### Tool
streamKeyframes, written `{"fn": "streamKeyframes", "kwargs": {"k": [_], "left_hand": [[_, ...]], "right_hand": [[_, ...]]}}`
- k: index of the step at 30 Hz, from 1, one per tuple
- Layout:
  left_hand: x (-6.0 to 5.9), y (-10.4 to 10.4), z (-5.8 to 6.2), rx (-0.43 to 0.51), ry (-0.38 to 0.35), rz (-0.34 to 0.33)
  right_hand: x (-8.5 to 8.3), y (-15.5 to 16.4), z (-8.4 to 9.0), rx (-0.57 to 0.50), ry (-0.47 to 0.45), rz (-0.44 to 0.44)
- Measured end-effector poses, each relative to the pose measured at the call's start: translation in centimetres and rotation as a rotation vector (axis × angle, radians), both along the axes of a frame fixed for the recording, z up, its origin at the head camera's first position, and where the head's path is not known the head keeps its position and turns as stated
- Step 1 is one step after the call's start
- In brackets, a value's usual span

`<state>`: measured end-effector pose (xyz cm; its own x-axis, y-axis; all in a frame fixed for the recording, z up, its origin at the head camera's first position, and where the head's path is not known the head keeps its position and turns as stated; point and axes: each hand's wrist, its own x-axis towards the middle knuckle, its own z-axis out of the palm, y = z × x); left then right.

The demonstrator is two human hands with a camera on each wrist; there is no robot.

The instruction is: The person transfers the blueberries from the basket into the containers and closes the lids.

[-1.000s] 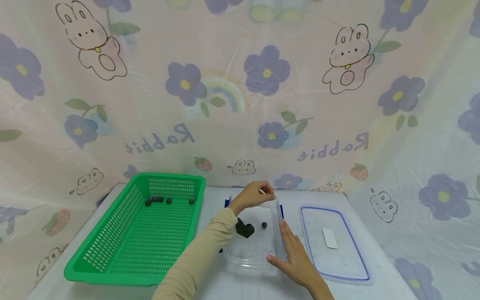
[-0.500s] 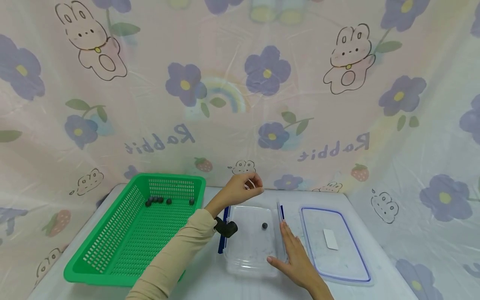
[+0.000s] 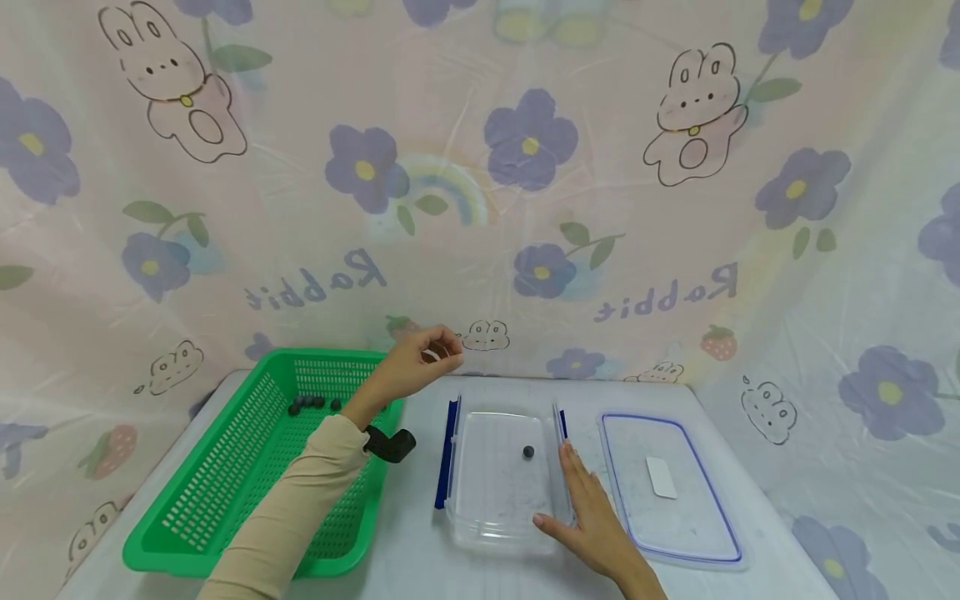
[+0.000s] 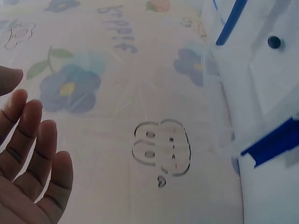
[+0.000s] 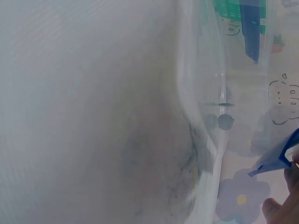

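My left hand (image 3: 414, 363) hovers near the right back edge of the green basket (image 3: 225, 560), fingers loosely bent. In the left wrist view its fingers (image 4: 46, 140) hold nothing. My right hand (image 3: 594, 518) rests its straight fingers against the right side of a clear plastic box (image 3: 498, 532). One small dark ball (image 3: 528, 452) lies inside this box; the left wrist view shows the ball (image 4: 274, 42) too. Several similar dark balls (image 3: 319, 402) lie at the back of the basket; the left forearm partly hides the basket's right side.
Blue clip flaps (image 3: 447, 454) stand out along the box's sides. To the right, a clear lid (image 3: 697, 508) with a blue seal lies flat, a white label (image 3: 661, 477) on it. A patterned curtain (image 3: 465, 275) hangs behind the white table (image 3: 416, 533).
My left hand has moved left, from above the box to beside the basket, its fingers loosely bent throughout. The right hand has stayed against the box.
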<state>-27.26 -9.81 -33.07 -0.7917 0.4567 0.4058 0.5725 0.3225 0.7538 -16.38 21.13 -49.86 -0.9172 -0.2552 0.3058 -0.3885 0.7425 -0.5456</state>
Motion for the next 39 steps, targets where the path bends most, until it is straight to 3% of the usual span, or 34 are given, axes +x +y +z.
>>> {"fn": "streamKeyframes", "kwargs": {"k": [6,12,20,24,32,39], "left_hand": [[-0.6,-2.8,0.1,0.021,0.016,0.065],[-1.6,-5.6,-0.5,0.081,-0.069,0.103],[-3.2,-9.1,-2.8,0.285,-0.223,0.190],[-3.9,-9.9,-4.3,0.331,-0.285,0.238],[-5.2,-10.6,-8.2,0.275,-0.335,0.322],[-5.8,-10.9,-11.1,0.139,-0.386,0.425]], "right_hand": [[0.0,0.0,0.0,-0.001,0.010,0.000],[0.0,0.0,0.0,0.011,0.026,-0.004],[0.0,-0.1,0.0,-0.012,0.014,0.009],[0.0,-0.1,0.0,-0.010,0.006,0.002],[0.1,-0.1,0.1,-0.017,-0.002,0.004],[0.0,0.0,-0.1,-0.035,0.015,0.015]]}}
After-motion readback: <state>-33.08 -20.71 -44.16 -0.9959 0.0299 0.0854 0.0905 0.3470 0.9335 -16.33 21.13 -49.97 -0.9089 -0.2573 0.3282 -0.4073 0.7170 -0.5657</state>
